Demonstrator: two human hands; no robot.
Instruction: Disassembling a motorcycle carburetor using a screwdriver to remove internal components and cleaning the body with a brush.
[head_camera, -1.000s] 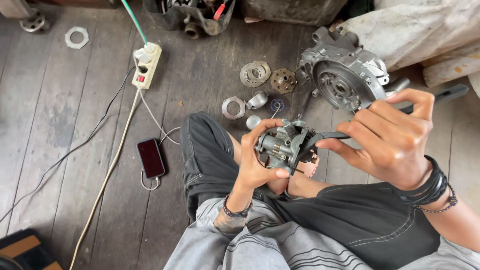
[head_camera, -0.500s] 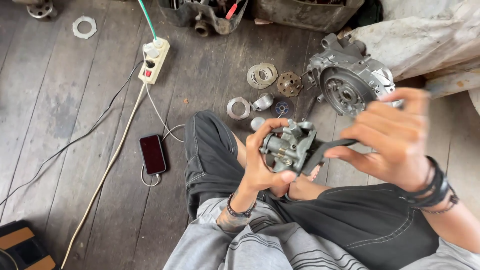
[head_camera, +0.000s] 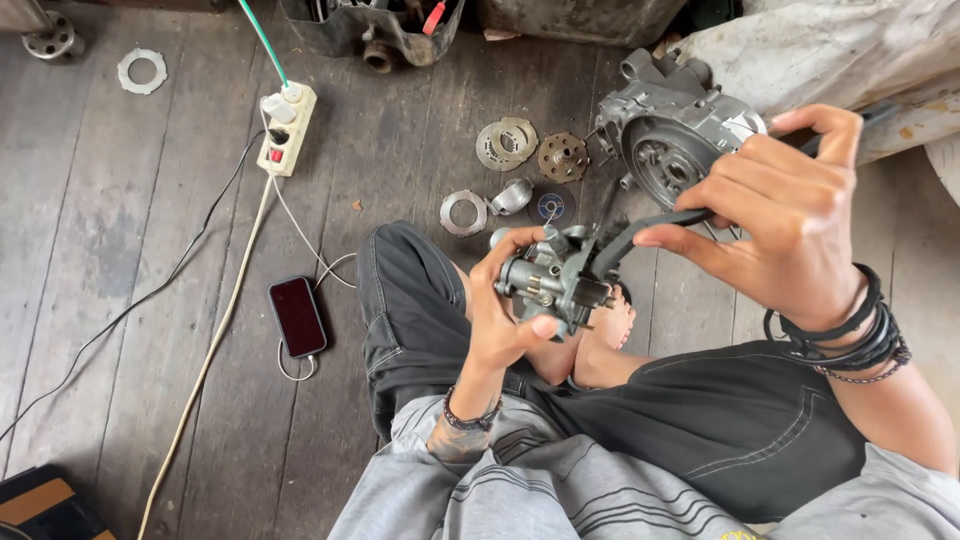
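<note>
Though small, carburetor (head_camera: 553, 279) inside left grip (head_camera: 505, 310)

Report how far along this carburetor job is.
Done: round parts and an engine casing already lie on the floor. In hand: left hand grips the carburetor; right hand holds a black tool on it. Left: carburetor looks still assembled.

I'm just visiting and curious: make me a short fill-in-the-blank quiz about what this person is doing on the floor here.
1. The left hand holds a small metal carburetor above the person's ____.
2. The right hand holds a black ____ that runs to the carburetor.
3. The phone lies on the wooden floor with its screen ____.
4. The white power strip has a ____ cable plugged in at its top.

Missing words: legs; hose; dark; green
</note>
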